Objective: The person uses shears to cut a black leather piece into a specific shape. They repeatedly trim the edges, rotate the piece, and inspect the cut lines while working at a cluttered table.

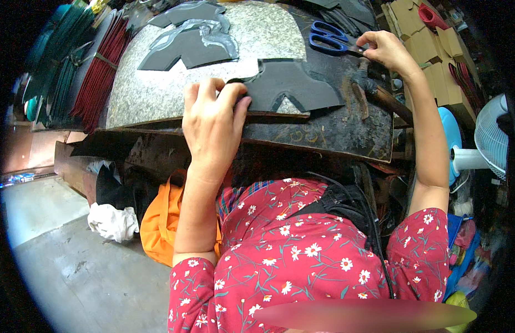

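Faint yellowish handwritten marks (301,134) stand on the dark tabletop (352,141), near its front edge, to the right of and lower than the fingers (208,89) of the left hand (211,126). Their characters cannot be made out; nothing else is legible.

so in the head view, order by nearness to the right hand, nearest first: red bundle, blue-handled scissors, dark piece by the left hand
1. Blue-handled scissors: just left of the right hand
2. Dark piece: lower left, by the left hand
3. Red bundle: far left
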`<state>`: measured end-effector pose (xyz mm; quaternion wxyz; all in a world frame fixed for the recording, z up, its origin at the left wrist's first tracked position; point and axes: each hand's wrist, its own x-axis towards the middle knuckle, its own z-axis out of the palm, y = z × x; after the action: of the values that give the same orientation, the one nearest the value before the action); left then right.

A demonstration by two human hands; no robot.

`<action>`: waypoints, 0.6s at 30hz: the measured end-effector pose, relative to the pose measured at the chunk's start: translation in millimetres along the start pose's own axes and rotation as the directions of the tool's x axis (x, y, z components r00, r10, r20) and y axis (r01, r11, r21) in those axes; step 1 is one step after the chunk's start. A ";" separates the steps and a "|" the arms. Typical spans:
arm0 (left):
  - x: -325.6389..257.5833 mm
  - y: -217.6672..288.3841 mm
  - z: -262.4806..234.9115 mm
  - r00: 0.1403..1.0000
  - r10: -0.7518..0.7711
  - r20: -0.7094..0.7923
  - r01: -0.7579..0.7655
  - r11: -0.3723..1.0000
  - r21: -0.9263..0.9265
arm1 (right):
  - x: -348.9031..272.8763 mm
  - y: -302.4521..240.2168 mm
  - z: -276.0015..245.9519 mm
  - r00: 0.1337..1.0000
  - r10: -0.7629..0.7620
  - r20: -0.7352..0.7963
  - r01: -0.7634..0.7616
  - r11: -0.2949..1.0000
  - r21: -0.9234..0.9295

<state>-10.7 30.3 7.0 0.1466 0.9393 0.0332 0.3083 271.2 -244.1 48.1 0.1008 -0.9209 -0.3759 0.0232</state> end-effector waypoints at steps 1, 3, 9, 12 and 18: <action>0.4 -1.5 2.1 1.000 -0.017 -0.011 0.017 1.000 0.015 | 1.9 0.6 2.2 0.999 0.033 0.006 -0.032 0.998 -0.046; 0.5 -4.6 1.7 1.000 -0.021 0.020 0.020 0.999 0.039 | 0.9 4.6 3.0 0.996 0.071 0.047 -0.069 0.997 -0.029; 3.0 -10.4 0.5 0.996 0.031 0.086 -0.036 0.998 0.054 | 5.6 11.3 0.9 0.993 0.068 0.092 -0.062 0.996 -0.064; 1.9 -10.8 2.1 0.996 0.035 0.086 -0.039 0.998 0.042 | 6.2 6.3 2.1 1.000 0.024 0.019 -0.022 0.996 -0.091; -1.8 -12.7 5.7 0.999 -0.002 0.051 0.001 1.000 0.006 | 2.6 6.7 11.3 0.987 0.037 -0.155 -0.062 0.985 -0.160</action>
<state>-8.5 40.7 -2.2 0.1448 0.9474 0.0310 0.2838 276.4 -245.1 35.8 0.0522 -0.9343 -0.3447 -0.0752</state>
